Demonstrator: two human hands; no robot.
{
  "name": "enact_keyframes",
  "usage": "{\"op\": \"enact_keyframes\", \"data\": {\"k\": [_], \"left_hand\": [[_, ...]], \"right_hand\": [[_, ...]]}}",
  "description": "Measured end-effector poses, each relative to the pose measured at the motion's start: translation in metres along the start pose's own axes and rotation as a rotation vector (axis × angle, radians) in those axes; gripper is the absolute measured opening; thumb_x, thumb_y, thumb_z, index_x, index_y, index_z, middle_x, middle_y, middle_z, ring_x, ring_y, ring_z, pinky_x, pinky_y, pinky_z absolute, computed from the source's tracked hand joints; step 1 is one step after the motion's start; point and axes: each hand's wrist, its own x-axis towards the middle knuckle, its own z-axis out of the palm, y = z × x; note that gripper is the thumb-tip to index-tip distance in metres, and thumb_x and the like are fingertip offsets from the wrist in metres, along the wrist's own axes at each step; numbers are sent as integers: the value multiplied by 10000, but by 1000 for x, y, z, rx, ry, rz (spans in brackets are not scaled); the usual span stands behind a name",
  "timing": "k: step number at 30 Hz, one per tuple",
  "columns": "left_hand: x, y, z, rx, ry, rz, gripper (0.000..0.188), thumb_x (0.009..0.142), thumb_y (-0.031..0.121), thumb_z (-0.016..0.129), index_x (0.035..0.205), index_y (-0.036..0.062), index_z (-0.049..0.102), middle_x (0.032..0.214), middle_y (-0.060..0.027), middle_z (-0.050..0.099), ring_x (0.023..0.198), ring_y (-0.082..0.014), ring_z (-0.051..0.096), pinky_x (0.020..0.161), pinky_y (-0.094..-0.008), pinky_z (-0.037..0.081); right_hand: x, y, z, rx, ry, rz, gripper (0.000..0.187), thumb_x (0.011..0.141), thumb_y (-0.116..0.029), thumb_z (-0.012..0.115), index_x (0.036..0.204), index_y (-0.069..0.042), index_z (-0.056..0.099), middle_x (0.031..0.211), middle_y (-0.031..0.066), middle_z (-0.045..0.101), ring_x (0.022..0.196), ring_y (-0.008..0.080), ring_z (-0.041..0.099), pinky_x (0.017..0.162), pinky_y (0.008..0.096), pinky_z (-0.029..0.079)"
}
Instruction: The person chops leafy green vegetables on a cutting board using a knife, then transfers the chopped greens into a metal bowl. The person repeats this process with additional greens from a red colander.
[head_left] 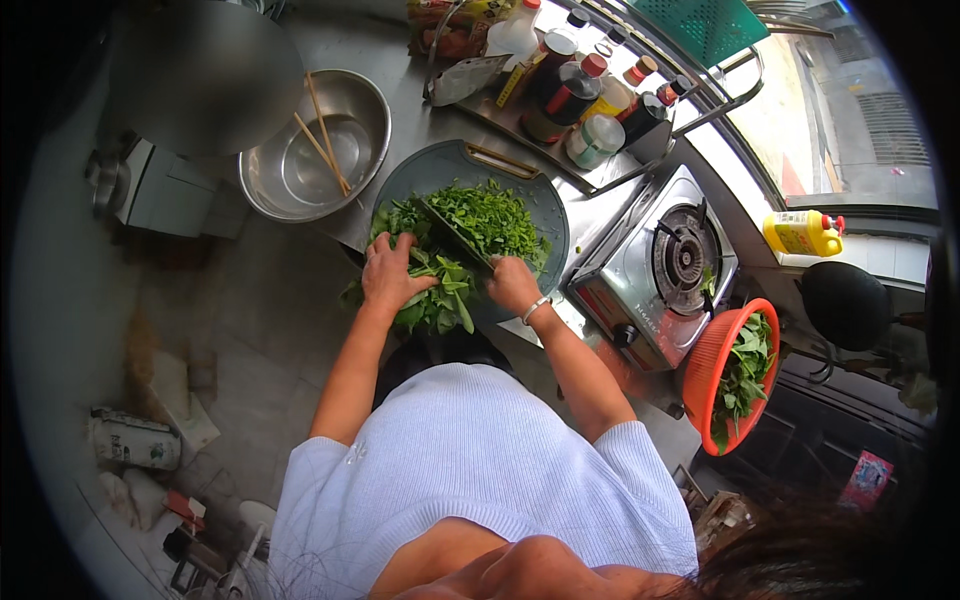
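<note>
One metal desk (405,95) is set out with kitchen things, and at its right a silver gas stove (635,290) with a single burner is placed. A round, dark grey board (556,220) is laid to the left of the stove, and a steel bowl (275,185) is seen just beyond the board's left side. An orange basket (703,360), in which green leaves are piled, is stood just beside the stove. On the board, chopped greens (495,215) are heaped across the far part, while uncut leaves (445,300) are bunched at the near edge. Bottles (562,103) with coloured caps are grouped behind the board. A dark-bladed knife (452,232) is slanted between the chopped heap and the bunch. The hands are held apart: the right hand (514,286) is clamped round the knife's handle, and the left hand (388,280) is laid on the leaves, thumb and fingers spread; whether they are gripped cannot be told. Two chopsticks (325,150) are leaned in the bowl, and a bracelet (537,311) is worn on the right wrist.
</note>
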Motion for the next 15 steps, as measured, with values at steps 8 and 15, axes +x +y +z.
{"op": "enact_keyframes", "data": {"k": [8, 15], "left_hand": [[-6, 29, 6, 20, 166, -64, 527, 608, 153, 808, 1063, 164, 541, 1088, -119, 521, 944, -357, 560, 753, -434, 496], [-20, 34, 53, 192, 481, 190, 335, 558, 60, 713, 876, 93, 614, 1139, -119, 558, 913, -318, 550, 712, -409, 495]], "right_hand": [[-1, 7, -5, 128, 31, -56, 155, 716, -100, 627, 809, 19, 593, 756, 243, 617, 772, 420, 602, 725, 483, 493], [-19, 2, -13, 168, 55, -78, 150, 732, -81, 592, 822, 36, 565, 727, 267, 591, 736, 451, 576, 666, 507, 466]]}}
